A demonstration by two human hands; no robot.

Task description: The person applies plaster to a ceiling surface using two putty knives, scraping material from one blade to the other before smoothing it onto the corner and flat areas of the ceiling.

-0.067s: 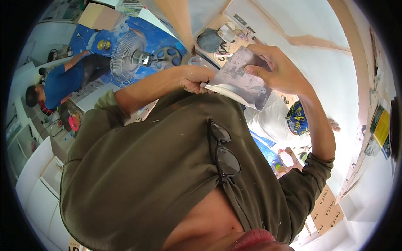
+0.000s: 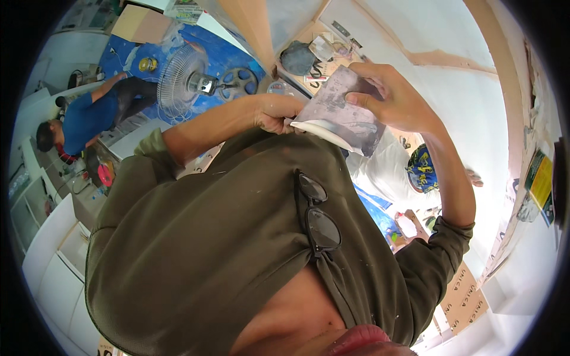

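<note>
My right hand (image 2: 395,95) grips a wide flat metal scraper blade (image 2: 341,110), smeared grey and white, held in front of my chest. My left hand (image 2: 274,113) is closed in a fist at the blade's left corner. It holds a second thin scraper (image 2: 320,127) with a rim of white putty, pressed against the wide blade's lower edge. Its handle is hidden in the fist. Dark sunglasses (image 2: 317,216) hang from the collar of my olive shirt.
A standing fan (image 2: 184,77) and a spoked wheel (image 2: 237,80) sit on blue sheeting below. A person in a blue shirt (image 2: 89,115) bends over at the left near white cabinets (image 2: 53,249). Another person in a patterned cap (image 2: 423,167) is under my right arm. White wall panels (image 2: 451,35) fill the right.
Both hands and the two blades have shifted a touch to the left; nothing else visibly differs.
</note>
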